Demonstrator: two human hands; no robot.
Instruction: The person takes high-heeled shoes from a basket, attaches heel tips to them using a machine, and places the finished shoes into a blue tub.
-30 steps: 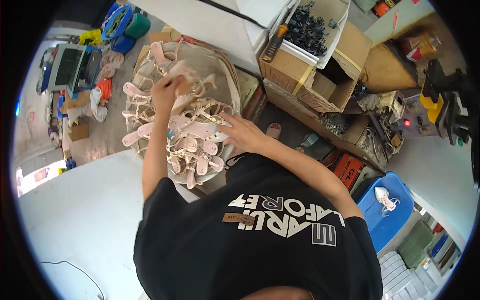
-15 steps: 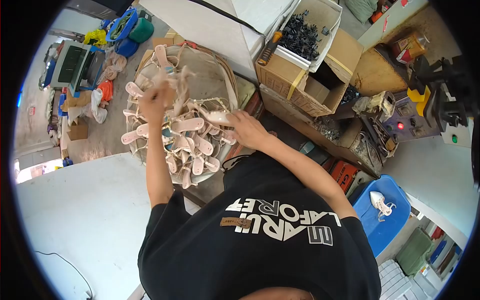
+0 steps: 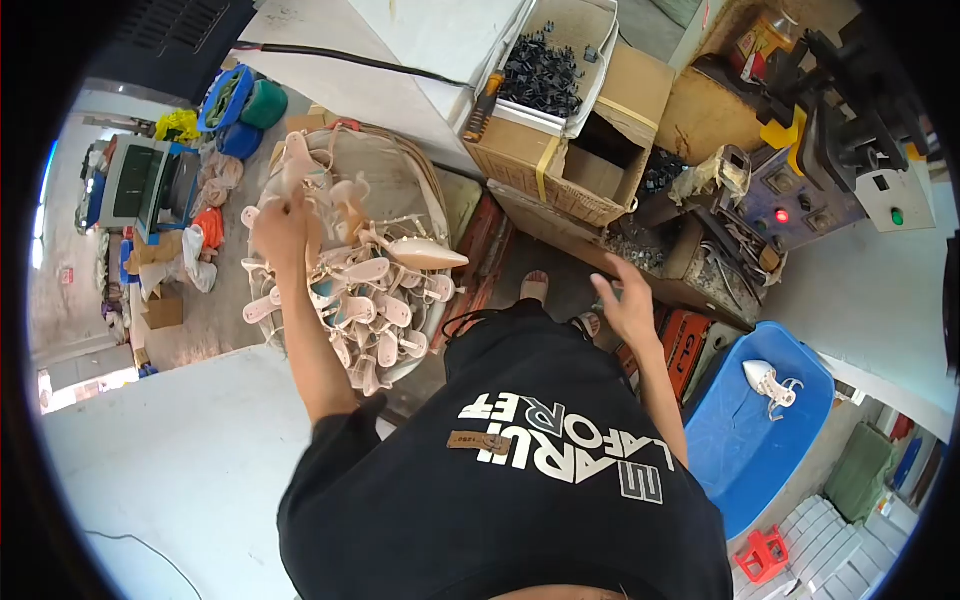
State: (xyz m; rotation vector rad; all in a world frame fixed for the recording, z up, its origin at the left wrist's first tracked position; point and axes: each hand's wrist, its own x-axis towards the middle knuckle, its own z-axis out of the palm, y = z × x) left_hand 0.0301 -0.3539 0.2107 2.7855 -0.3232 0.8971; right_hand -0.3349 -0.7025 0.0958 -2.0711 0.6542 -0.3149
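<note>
My left hand is closed, fingers curled, above a heap of pale pink strappy sandals. A blurred pale pink sandal hangs at its fingertips and appears to be in its grip. The heap fills a large round basket with a pale lining. On top of the heap, a pointed pale shoe lies with its toe toward the right. Off to the right, over the floor, my right hand is open with spread fingers and holds nothing.
A blue tub at lower right holds a white strappy pointed shoe. Black clips fill a white box on a carton, beside a screwdriver. A machine panel with a red light stands right; a white table is left.
My right hand has left the pointed shoe on the heap and moved right, its fingers now spread. My left hand has shifted slightly left and down. The view has turned somewhat.
</note>
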